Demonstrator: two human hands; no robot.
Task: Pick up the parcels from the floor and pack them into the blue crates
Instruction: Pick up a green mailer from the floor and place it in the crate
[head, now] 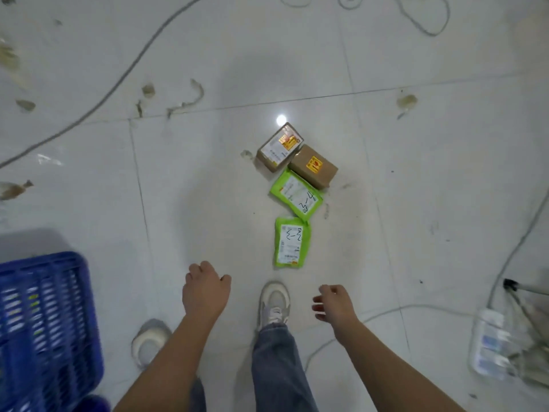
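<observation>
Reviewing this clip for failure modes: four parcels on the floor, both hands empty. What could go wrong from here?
1. The cable loops on the floor beside the right shoe; a step could snag it.
2. The far green mailer has an edge under the cardboard box; pulling it may drag the box.
3. The blue crate sits far left of the parcels; carrying several risks a drop.

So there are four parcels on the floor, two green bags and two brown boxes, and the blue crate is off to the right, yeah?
Not quite. The head view shows the blue crate at the left, not the right. The rest holds: two green bags and two brown boxes on the floor.
</observation>
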